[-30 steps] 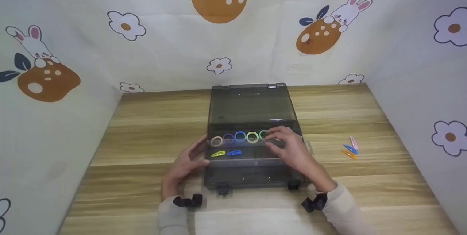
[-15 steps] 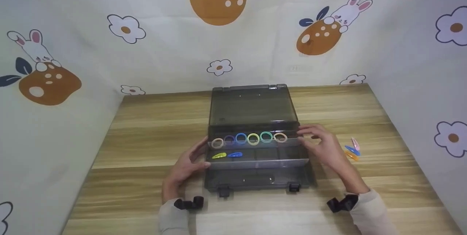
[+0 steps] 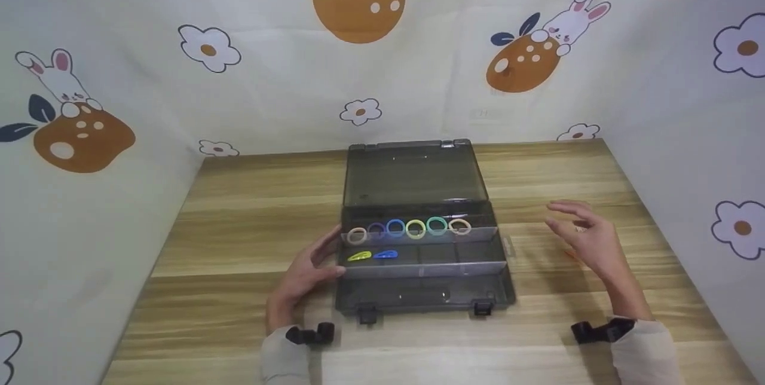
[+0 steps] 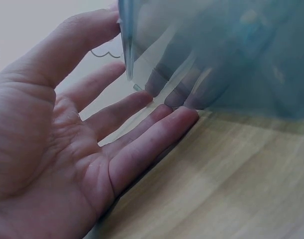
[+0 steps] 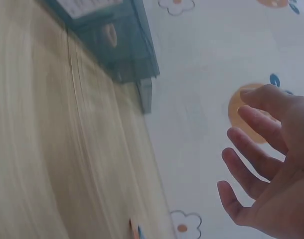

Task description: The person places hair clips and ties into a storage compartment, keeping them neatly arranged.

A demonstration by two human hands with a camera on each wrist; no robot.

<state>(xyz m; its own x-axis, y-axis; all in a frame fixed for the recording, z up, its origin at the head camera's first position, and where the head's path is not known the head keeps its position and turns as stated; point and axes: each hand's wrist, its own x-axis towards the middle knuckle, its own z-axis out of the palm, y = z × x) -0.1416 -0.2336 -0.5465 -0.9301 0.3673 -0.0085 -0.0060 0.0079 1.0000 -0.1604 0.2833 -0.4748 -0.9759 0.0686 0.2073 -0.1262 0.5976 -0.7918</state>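
Observation:
A dark see-through plastic box lies on the table with its lid raised at the back. My left hand rests against its left side, fingers extended and touching the wall. Across the back row stand several coloured rings, among them a yellow ring and a green ring. The row in front holds a yellow snap hair clip and a blue one. My right hand hovers right of the box with loosely bent fingers, holding nothing. It mostly hides the loose hair clips below it.
The box stands on a wood-grain table. Two latches, one of them the right latch, stick out at its front. A patterned cloth hangs behind the table and on both sides.
My right hand has drawn back from the rings, passed the box's right side and moved right over the loose hair clips. My left hand has stayed at the box.

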